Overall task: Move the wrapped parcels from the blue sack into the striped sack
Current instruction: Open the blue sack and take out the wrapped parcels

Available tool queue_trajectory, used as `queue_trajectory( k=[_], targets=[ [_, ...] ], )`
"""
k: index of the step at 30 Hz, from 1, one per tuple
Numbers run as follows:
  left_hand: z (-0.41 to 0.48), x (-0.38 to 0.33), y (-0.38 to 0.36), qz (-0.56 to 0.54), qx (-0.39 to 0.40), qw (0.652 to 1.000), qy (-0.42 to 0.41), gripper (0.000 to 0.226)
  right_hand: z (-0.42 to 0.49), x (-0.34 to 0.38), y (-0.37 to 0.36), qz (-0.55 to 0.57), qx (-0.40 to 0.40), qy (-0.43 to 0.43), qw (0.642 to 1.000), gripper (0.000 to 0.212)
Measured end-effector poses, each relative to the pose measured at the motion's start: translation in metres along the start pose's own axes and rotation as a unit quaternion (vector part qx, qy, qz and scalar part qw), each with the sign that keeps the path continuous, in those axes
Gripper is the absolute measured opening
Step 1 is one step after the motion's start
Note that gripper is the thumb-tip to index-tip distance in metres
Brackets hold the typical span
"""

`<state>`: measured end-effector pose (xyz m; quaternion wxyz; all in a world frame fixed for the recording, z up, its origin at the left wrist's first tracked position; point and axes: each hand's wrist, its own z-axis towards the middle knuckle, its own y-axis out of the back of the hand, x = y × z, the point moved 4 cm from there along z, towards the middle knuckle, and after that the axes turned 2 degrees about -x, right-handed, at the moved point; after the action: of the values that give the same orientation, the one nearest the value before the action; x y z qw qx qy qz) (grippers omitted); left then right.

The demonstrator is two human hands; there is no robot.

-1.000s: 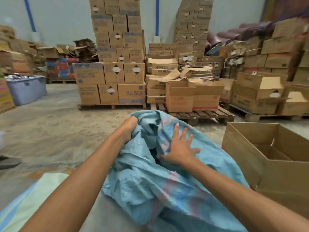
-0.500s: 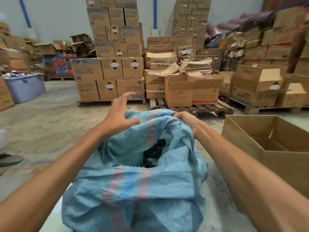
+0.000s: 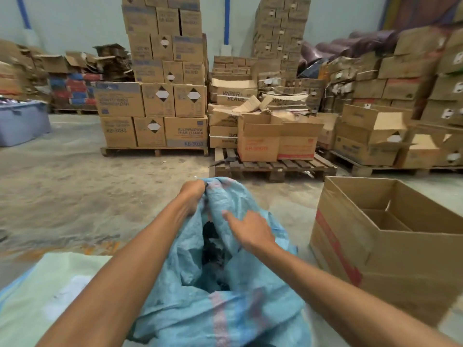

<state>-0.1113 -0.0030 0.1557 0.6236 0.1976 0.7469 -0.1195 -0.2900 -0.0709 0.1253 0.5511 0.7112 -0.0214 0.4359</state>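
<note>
Left grip (image 3: 193, 194) clutches the rim of the blue sack (image 3: 225, 309), right grip (image 3: 250, 229) flat upon it, open carton (image 3: 413, 271) just beside.

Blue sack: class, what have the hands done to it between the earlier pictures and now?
The left hand, open half a second ago, now grips the far rim of the blue sack. The right hand let go of that rim and rests open nearer. Dark parcels stay inside.
</note>
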Motion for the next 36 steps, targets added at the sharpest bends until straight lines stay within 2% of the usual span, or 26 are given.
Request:
queue_trajectory(
  k=[1, 2, 3, 5, 6, 8, 10, 12, 13, 14, 17, 19, 20, 21, 22, 24, 25, 26, 27, 28, 30, 31, 32, 33, 35, 36],
  targets=[
    [-0.003, 0.002, -0.001, 0.003, 0.025, 1.000, 0.003, 0.020, -0.004, -0.004, -0.018, 0.026, 0.060, -0.044, 0.997, 0.124],
    [-0.007, 0.006, -0.002, 0.022, 0.055, 0.998, 0.005, 0.024, -0.005, -0.008, -0.030, 0.046, 0.075, -0.069, 0.994, 0.131],
    [-0.008, 0.008, -0.003, 0.045, 0.084, 0.995, 0.005, 0.021, 0.001, -0.012, -0.033, 0.062, 0.059, -0.077, 0.993, 0.118],
    [-0.004, 0.010, -0.003, 0.078, 0.124, 0.989, 0.017, 0.019, 0.019, -0.022, -0.020, 0.137, 0.000, -0.066, 0.988, 0.053],
    [-0.004, 0.009, 0.001, 0.099, 0.132, 0.986, 0.018, 0.024, 0.031, -0.026, -0.011, 0.203, 0.030, -0.052, 0.977, 0.032],
    [-0.003, 0.002, 0.016, 0.186, 0.116, 0.976, -0.012, 0.026, 0.048, -0.022, 0.010, 0.333, 0.149, -0.086, 0.927, 0.025],
    [-0.006, 0.000, 0.030, 0.311, 0.129, 0.942, -0.017, 0.027, 0.058, -0.023, 0.026, 0.427, 0.260, -0.132, 0.856, 0.036],
    [-0.005, 0.008, 0.037, 0.325, 0.188, 0.926, 0.044, 0.038, 0.062, -0.029, 0.035, 0.451, 0.307, -0.138, 0.827, 0.028],
    [-0.001, 0.011, 0.036, 0.328, 0.207, 0.921, 0.042, 0.046, 0.064, -0.032, 0.035, 0.465, 0.316, -0.143, 0.814, 0.021],
    [0.000, 0.010, 0.033, 0.347, 0.222, 0.911, 0.012, 0.057, 0.068, -0.035, 0.032, 0.479, 0.315, -0.145, 0.807, 0.015],
    [-0.010, -0.002, 0.016, 0.405, 0.244, 0.859, -0.195, 0.097, 0.082, -0.036, 0.024, 0.482, 0.303, -0.136, 0.811, 0.014],
    [-0.021, -0.006, 0.004, 0.435, 0.263, 0.825, -0.249, 0.115, 0.085, -0.026, 0.026, 0.476, 0.306, -0.130, 0.814, 0.014],
    [-0.026, -0.006, -0.003, 0.460, 0.260, 0.807, -0.263, 0.114, 0.084, -0.020, 0.027, 0.473, 0.312, -0.128, 0.814, 0.012],
    [-0.027, -0.005, -0.009, 0.488, 0.243, 0.791, -0.278, 0.102, 0.082, -0.015, 0.029, 0.472, 0.314, -0.123, 0.814, 0.010],
    [-0.025, -0.004, -0.016, 0.491, 0.218, 0.785, -0.307, 0.072, 0.078, -0.011, 0.032, 0.461, 0.305, -0.111, 0.826, 0.010],
    [-0.016, -0.006, -0.024, 0.449, 0.111, 0.821, -0.335, 0.005, 0.077, -0.006, 0.037, 0.397, 0.264, -0.065, 0.877, 0.020],
    [-0.014, -0.006, -0.024, 0.415, 0.065, 0.850, -0.316, 0.013, 0.076, -0.006, 0.039, 0.336, 0.209, -0.026, 0.918, 0.037],
    [-0.012, -0.006, -0.024, 0.388, 0.028, 0.874, -0.293, 0.019, 0.077, -0.007, 0.042, 0.242, 0.124, 0.024, 0.962, 0.060],
    [-0.009, -0.006, -0.022, 0.365, -0.009, 0.896, -0.254, 0.019, 0.075, -0.009, 0.047, 0.113, 0.011, 0.079, 0.990, 0.080],
    [-0.006, -0.005, -0.021, 0.349, -0.041, 0.910, -0.220, 0.021, 0.068, -0.010, 0.050, -0.027, -0.094, 0.128, 0.987, 0.086],
    [-0.005, -0.006, -0.020, 0.295, -0.062, 0.940, -0.158, 0.034, 0.037, -0.007, 0.051, -0.233, -0.292, 0.231, 0.899, 0.062],
    [-0.003, -0.005, -0.019, 0.251, -0.051, 0.958, -0.127, 0.037, 0.022, -0.006, 0.045, -0.274, -0.316, 0.272, 0.867, 0.048],
    [-0.002, -0.007, -0.020, 0.206, -0.029, 0.973, -0.100, 0.037, 0.011, -0.007, 0.038, -0.296, -0.299, 0.278, 0.864, 0.043],
    [-0.004, -0.007, -0.022, 0.146, -0.007, 0.986, -0.075, 0.036, 0.010, -0.014, 0.028, -0.299, -0.261, 0.238, 0.887, 0.051],
    [-0.008, -0.005, -0.024, 0.074, 0.032, 0.996, -0.034, 0.032, 0.012, -0.024, 0.013, -0.246, -0.173, 0.077, 0.950, 0.095],
    [-0.015, -0.004, -0.027, 0.079, 0.058, 0.995, -0.018, 0.032, 0.013, -0.029, 0.004, -0.221, -0.121, 0.012, 0.968, 0.116]
  ],
)
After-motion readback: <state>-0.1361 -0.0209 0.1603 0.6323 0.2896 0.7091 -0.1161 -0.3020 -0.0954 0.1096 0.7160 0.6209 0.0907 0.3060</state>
